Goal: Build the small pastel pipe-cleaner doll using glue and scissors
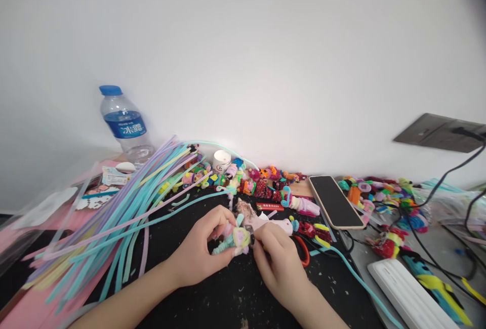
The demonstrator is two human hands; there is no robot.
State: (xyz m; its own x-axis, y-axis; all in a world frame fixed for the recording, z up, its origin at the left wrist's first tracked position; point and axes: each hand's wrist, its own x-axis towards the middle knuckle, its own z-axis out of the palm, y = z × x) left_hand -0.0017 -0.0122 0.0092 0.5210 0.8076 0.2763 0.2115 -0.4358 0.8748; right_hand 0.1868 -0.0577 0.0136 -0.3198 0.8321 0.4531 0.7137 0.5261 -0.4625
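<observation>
My left hand (203,248) is closed around a small pipe-cleaner doll (233,240) in pastel pink, mint and yellow, held sideways above the black mat. A small dark piece (251,238) shows at the doll's right end. My right hand (279,260) pinches right beside that dark piece; what lies between its fingertips is hidden. Just behind the hands is a pale pink tool (279,225), partly covered by my right hand. Red-handled scissors (305,252) lie to the right of that hand.
Long pastel pipe cleaners (148,200) spread across the left side. Several finished figures (264,192) line the back, near a white paper cup (221,160). A water bottle (123,125) stands back left. At right are a phone (336,202), a white power strip (406,293) and black cables.
</observation>
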